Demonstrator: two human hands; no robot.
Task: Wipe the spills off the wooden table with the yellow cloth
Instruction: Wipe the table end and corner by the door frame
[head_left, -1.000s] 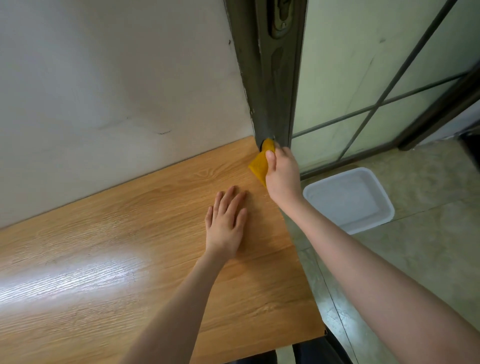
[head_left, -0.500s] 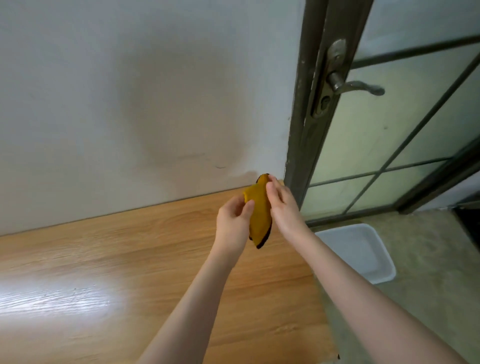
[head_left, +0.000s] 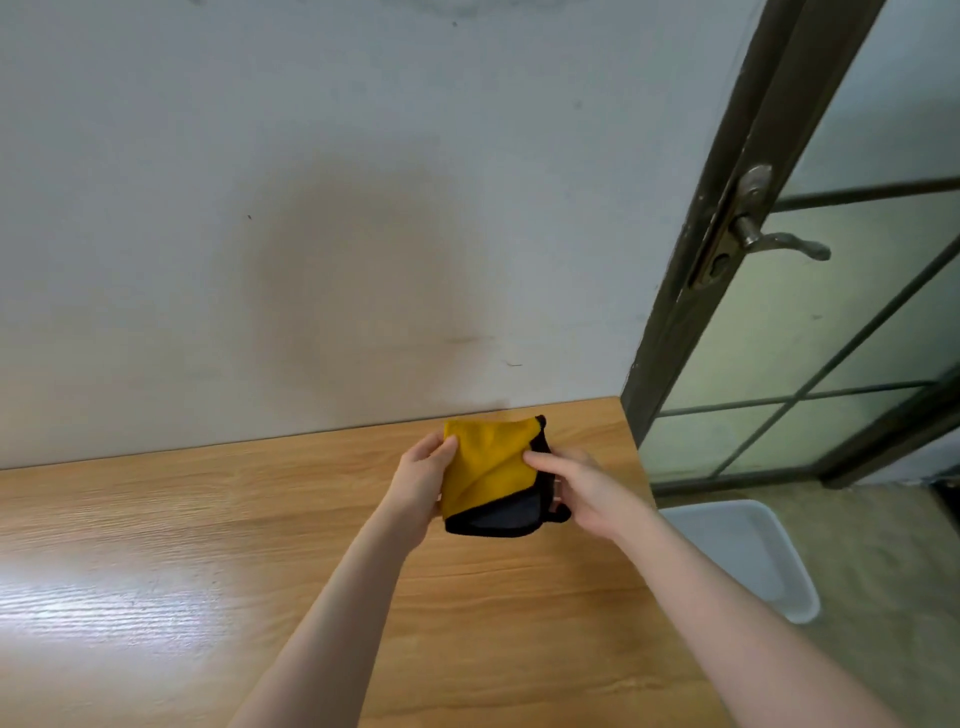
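The yellow cloth (head_left: 485, 462), edged in black with a grey underside showing at its lower corner, is held folded above the wooden table (head_left: 208, 545) near its far right corner. My left hand (head_left: 421, 480) grips the cloth's left edge. My right hand (head_left: 582, 486) grips its right edge, with the index finger laid across the yellow face. No spill shows on the wood; a bright glare lies on the table's left part.
A pale wall (head_left: 311, 208) runs along the table's far edge. To the right stands a dark-framed glass door (head_left: 727, 260) with a metal handle (head_left: 779, 241). A white plastic basin (head_left: 748, 551) sits on the floor beside the table's right edge.
My right hand lifted the cloth off the table's far right corner. My left hand rose from the tabletop and took the cloth's left edge; the cloth is now spread between both hands.
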